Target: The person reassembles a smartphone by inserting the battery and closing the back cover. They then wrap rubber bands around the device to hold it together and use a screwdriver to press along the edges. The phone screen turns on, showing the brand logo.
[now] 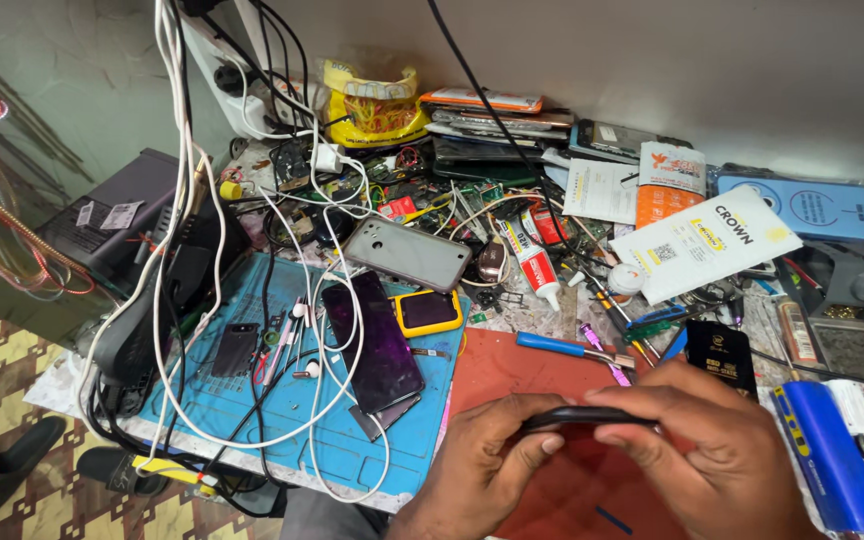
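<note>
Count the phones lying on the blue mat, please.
2: a dark purple phone at the centre of the blue mat, and a small yellow-edged phone to its right. Cables may hide others.

A blue mat [252,420] covers the left part of the tabletop [542,310], crossed by white cables [352,330]. A dark phone [372,340] lies face up on the mat, a small yellow-edged device [428,312] just beside it and a grey phone [407,253] behind. A white glue tube [532,262] lies among the clutter, near a white printed packet [702,243]. A blue-handled tool [564,348] rests on the red mat [512,375]. A yellow bag [374,105] stands at the wall.
</note>
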